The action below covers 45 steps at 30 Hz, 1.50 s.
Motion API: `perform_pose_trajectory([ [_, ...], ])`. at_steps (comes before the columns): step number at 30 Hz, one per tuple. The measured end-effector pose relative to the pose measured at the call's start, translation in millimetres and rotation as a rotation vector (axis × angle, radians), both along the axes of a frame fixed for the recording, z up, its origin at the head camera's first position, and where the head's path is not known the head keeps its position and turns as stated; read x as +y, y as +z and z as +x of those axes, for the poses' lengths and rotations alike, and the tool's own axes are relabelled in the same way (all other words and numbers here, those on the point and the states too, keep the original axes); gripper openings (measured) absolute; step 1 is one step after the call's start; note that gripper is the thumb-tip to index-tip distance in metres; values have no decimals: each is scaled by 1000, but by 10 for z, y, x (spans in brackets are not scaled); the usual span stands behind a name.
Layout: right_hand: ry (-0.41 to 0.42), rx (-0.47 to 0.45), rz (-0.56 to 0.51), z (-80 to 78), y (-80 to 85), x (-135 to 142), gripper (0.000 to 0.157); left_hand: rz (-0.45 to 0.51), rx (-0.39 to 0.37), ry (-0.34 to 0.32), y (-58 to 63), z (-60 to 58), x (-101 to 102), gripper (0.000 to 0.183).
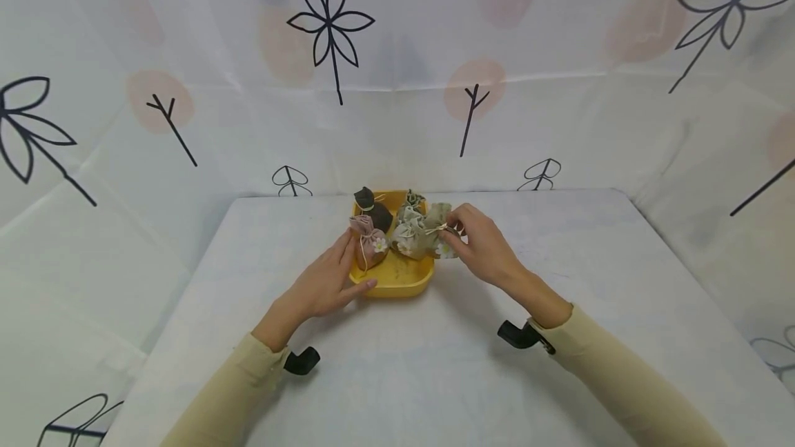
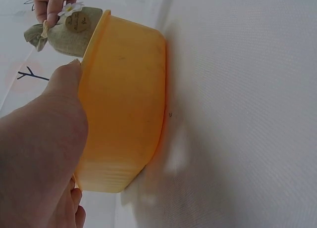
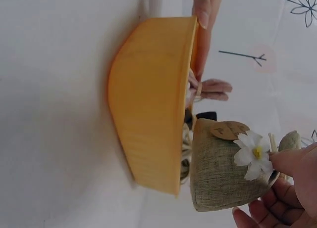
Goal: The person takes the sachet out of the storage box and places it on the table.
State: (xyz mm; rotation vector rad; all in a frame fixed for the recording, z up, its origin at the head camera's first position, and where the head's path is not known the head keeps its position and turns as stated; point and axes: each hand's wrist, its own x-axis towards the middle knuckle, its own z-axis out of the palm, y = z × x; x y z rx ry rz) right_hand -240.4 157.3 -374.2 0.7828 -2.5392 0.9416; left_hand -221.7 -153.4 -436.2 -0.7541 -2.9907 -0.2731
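Fingers and thumb of my right hand (image 1: pixel 487 243) are clamped on the gathered neck of an olive pouch (image 3: pixel 215 176), and I hold it at the right side of a yellow tub (image 1: pixel 397 291), about level with the rim; whether its base touches the edge I cannot tell. A white flower (image 3: pixel 245 163) with a yellow centre sits near the neck, beside a round brown tag (image 3: pixel 229 129).

My left hand (image 1: pixel 319 285) lies against the left side of the tub, its fingers together and nearly straight, the thumb spread apart from them and reaching along the front rim.

Inside the tub, nearest my left fingers, a pink pouch (image 1: pixel 368 254) with a white flower of its own stands upright. Just behind it is a dark pouch (image 1: pixel 379 218). On the right half sit a pale pouch (image 1: pixel 406 232) and, farther back, a patterned green pouch (image 1: pixel 413 199), partly hidden.

The tub rests toward the far edge of the white-covered table (image 1: pixel 397 378). Behind it hangs a white backdrop (image 1: pixel 397 136) with black line-drawn flowers and peach blotches. My sleeves (image 1: pixel 621 378) are pale yellow, a black mount (image 1: pixel 302 361) showing at each cuff.
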Motion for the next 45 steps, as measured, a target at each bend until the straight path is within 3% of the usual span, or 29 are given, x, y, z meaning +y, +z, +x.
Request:
perform_pose_trajectory([
  [22,-74,21,-7,-157,-78,353,15,-2,-31,2,14,1,12,101],
  [29,-125,20,-3,-291,-164,506,18,-4,-32,6,4,-7,14,101],
  [45,-290,-80,-1,-642,-421,955,21,8,-21,5,12,-6,5,101],
])
